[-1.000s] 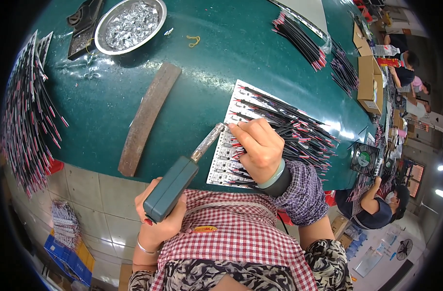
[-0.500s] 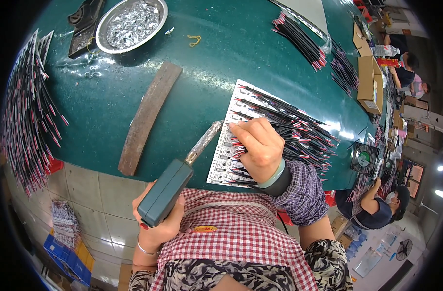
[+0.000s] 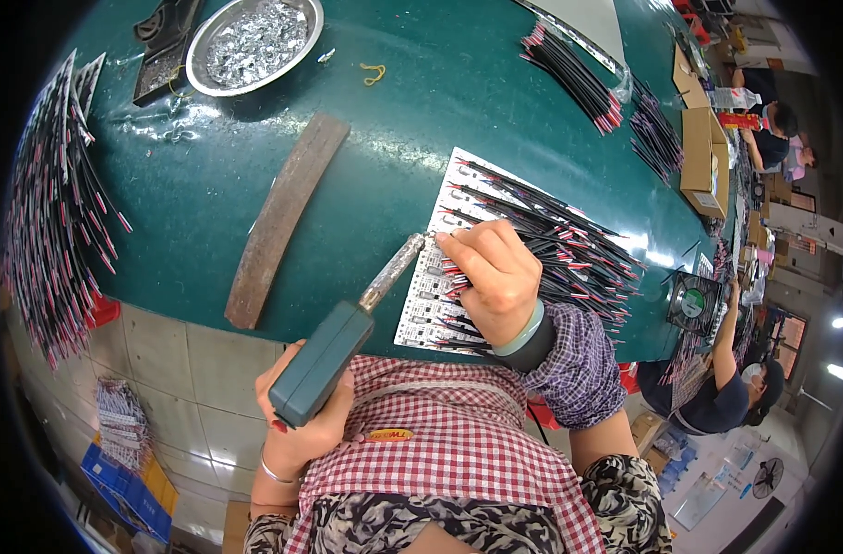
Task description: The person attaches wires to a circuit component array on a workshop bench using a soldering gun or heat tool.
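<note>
My left hand [image 3: 313, 420] is wrapped round the handle of a dark green soldering gun [image 3: 327, 355]. Its scorched metal rod slants up to the left edge of a white circuit board panel [image 3: 420, 309]. The rod's tip is close to the fingertips of my right hand [image 3: 495, 272]; whether it touches the board I cannot tell. That hand is closed in a pinch over the panel's left side, and what its fingertips hold is too small to make out. Rows of black wires [image 3: 578, 268] with red and white ends fan rightward from the panel, partly beneath my hand.
Left of the panel lies a long brown strip [image 3: 288, 217]. A metal bowl [image 3: 196, 69] of silvery scraps stands at the far left. Wired boards [image 3: 57, 231] hang over the table's left edge. Wire bundles [image 3: 569, 78] and a cardboard box [image 3: 703, 162] are far right. A co-worker [image 3: 735, 397] sits at right.
The soldering gun and my left hand have shifted slightly up and right, bringing the tip nearer my right fingertips. My right hand has barely moved. The co-worker's arm is stretched farther out.
</note>
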`<state>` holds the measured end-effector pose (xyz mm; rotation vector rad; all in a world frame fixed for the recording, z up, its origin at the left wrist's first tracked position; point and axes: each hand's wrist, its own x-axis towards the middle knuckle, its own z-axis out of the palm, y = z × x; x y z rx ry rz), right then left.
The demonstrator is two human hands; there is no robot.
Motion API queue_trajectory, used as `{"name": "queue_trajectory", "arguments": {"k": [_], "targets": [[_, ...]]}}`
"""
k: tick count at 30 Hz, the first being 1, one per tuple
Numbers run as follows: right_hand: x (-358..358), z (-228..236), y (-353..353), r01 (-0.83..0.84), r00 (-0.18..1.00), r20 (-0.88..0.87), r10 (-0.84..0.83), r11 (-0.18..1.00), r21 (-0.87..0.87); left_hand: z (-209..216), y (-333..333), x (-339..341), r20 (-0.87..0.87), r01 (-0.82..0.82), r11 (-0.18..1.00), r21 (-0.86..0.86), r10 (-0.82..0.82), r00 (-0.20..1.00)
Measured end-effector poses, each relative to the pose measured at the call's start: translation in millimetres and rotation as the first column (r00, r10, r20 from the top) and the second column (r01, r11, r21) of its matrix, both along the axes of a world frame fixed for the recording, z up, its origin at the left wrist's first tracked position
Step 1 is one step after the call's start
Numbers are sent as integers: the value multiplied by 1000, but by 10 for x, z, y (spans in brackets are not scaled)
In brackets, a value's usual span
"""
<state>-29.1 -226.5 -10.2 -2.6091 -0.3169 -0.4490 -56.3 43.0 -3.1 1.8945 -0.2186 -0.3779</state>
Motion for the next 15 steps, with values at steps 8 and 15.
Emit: {"name": "queue_trajectory", "arguments": {"k": [8,15], "targets": [[-14,92,-48,-13,998,-62,12,1000,-19,-97,51,-120,111,-128,990,-62,134,985],[-234,680,-28,48,995,-80,-52,998,-45,27,48,-162,-128,-259,951,-167,240,962]]}}
